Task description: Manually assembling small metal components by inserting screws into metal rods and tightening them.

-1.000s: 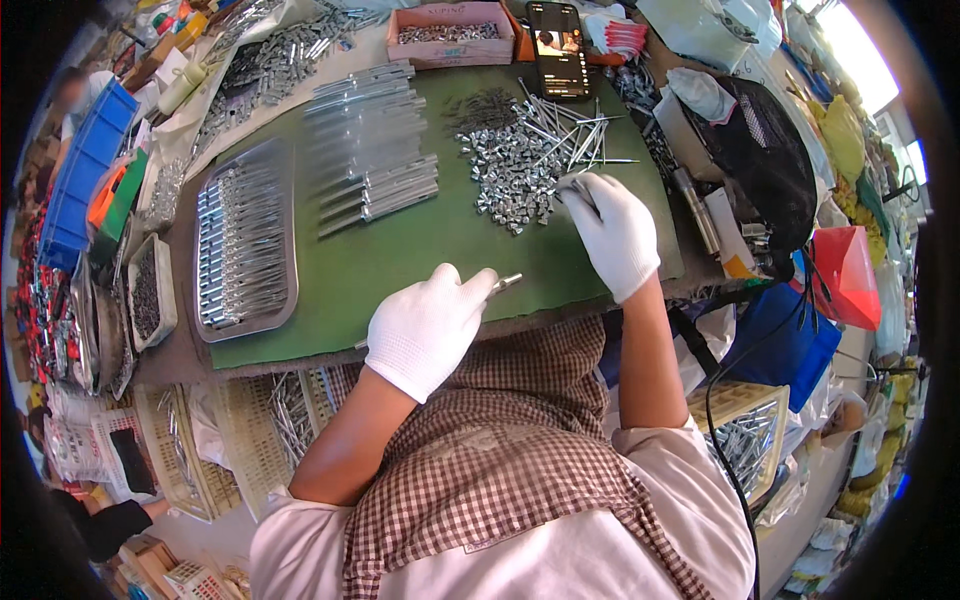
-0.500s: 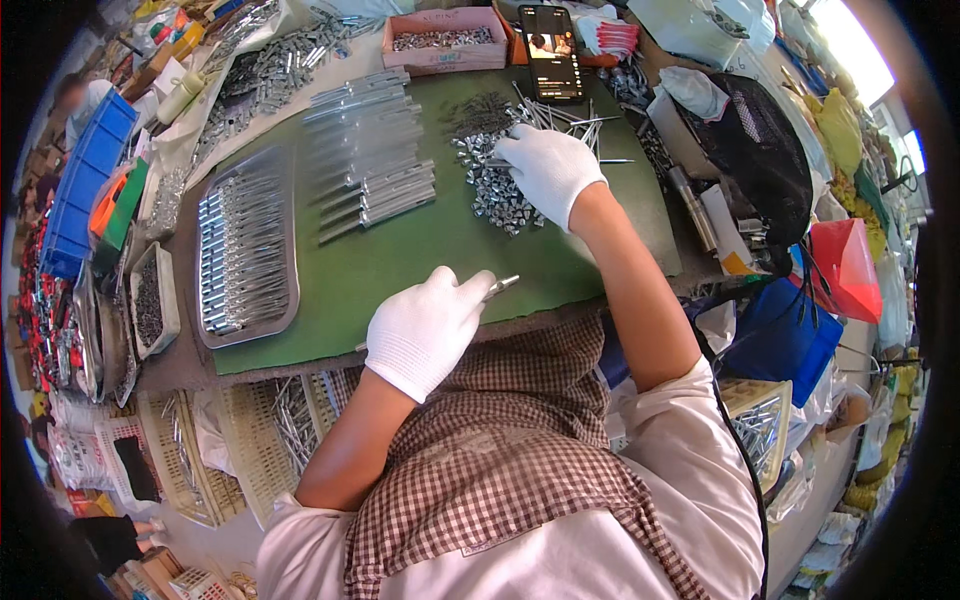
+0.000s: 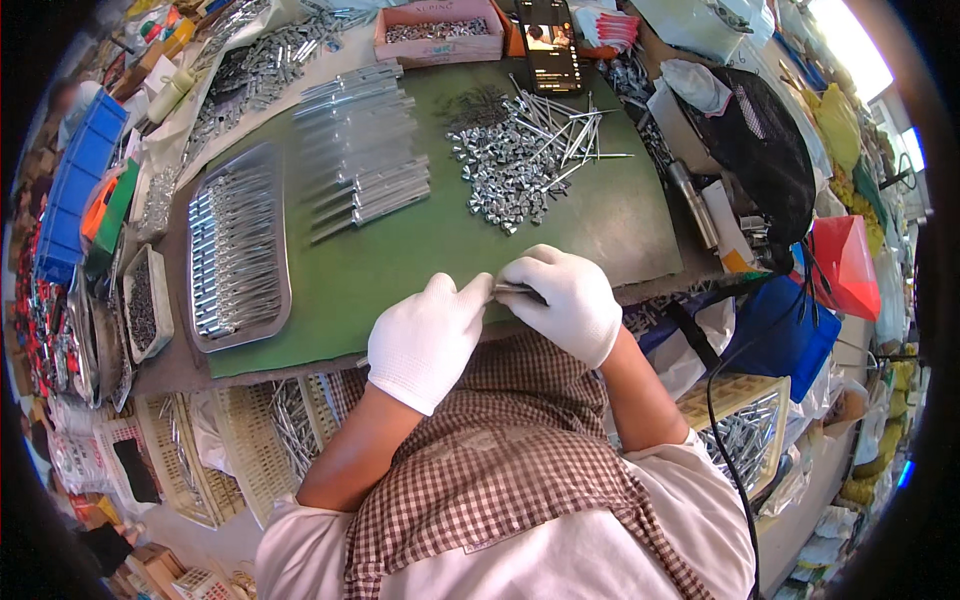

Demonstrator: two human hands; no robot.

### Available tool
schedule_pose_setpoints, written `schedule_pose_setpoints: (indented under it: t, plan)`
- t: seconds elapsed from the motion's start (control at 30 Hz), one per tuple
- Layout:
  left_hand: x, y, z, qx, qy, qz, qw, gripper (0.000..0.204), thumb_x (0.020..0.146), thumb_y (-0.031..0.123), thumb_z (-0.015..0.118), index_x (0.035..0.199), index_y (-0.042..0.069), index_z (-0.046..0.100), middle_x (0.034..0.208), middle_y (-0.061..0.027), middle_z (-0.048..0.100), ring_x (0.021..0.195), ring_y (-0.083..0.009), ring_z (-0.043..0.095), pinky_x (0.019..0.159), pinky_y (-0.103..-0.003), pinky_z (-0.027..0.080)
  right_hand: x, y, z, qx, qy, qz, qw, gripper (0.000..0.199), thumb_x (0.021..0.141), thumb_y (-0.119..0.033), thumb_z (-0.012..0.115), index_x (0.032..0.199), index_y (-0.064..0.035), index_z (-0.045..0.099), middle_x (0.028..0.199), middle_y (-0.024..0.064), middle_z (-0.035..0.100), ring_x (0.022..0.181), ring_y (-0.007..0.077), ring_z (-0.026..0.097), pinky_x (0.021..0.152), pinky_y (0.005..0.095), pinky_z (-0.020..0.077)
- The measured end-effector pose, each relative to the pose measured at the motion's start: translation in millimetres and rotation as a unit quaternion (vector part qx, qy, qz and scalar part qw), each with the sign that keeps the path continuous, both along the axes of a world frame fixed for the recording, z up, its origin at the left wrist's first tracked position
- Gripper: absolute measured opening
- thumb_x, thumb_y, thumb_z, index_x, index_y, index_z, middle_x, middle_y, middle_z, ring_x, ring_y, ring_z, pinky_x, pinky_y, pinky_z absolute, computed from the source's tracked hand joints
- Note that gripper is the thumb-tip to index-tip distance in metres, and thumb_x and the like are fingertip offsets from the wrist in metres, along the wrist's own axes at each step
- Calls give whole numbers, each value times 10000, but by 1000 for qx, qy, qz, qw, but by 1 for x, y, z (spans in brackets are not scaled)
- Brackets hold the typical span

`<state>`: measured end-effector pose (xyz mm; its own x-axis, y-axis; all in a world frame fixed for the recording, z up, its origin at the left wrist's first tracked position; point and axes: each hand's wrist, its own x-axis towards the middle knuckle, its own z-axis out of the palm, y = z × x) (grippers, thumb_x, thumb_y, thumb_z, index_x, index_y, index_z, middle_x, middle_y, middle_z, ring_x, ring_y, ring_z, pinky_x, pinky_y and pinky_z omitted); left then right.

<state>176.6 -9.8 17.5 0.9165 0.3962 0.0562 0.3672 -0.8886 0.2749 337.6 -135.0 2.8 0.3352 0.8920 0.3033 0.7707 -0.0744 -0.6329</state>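
Both my hands wear white knitted gloves and meet at the mat's near edge. My left hand (image 3: 425, 340) is closed around a slim metal rod (image 3: 512, 289), whose other end pokes out beside the wrist. At its tip, the fingers of my right hand (image 3: 570, 305) pinch together; whatever else they hold is hidden. Beyond them on the green mat (image 3: 400, 275) lie a heap of small silver metal pieces (image 3: 505, 185) and a loose bunch of thin metal pins (image 3: 570, 130). To the left, a row of metal rods (image 3: 375, 195) lies side by side.
A metal tray (image 3: 287, 290) of lined-up rods stands on the left. At the back are a pink box (image 3: 440, 50) of small parts and a propped-up phone (image 3: 551, 60). A black mesh bag (image 3: 765, 150) and a metal cylinder (image 3: 693, 205) lie to the right.
My right hand has come back from the heap of small pieces to the rod tip at my left hand. The left hand has barely moved and still holds the rod.
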Motion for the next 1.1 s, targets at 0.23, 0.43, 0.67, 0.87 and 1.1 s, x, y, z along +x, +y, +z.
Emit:
schedule_pose_setpoints:
  t: [0.23,0.43,0.67,0.87,1.1]
  plan:
    - [-1,0,-4,14,-7,4,1000,248,934,261,656,1179,222,662,808,-91,591,638,-302,661,556,-415,536,-3,1,-6,-4,-115,0,993,183,845,-188,730,1014,-124,699,897,77,646,825,306,675,691,416,555]
    - [0,1,-3,13,-2,4,1000,199,940,259,648,1137,231,658,804,-91,595,643,-308,661,561,-423,536,-8,-4,-1,-7,-133,-21,991,195,842,-174,732,1030,-121,728,913,70,664,812,291,686,675,403,565]
    - [2,2,0,-13,29,13,999,174,947,268,637,1119,256,656,793,-89,588,645,-314,658,565,-431,536,37,12,-13,32,-63,-199,978,133,858,-182,747,959,-96,754,914,108,696,796,330,689,708,411,557]
    - [0,1,-2,-13,17,17,1000,175,944,276,642,1117,253,654,791,-88,578,632,-312,650,556,-437,528,36,15,-11,-69,-101,-223,967,170,856,-246,740,937,-97,738,912,107,670,831,338,681,730,432,547]
    - [1,1,-1,-8,30,12,999,173,945,271,641,1117,255,654,786,-90,573,616,-307,643,545,-438,524,31,8,-6,-75,-84,-227,967,177,858,-239,726,962,-96,727,920,114,667,839,345,680,736,434,547]
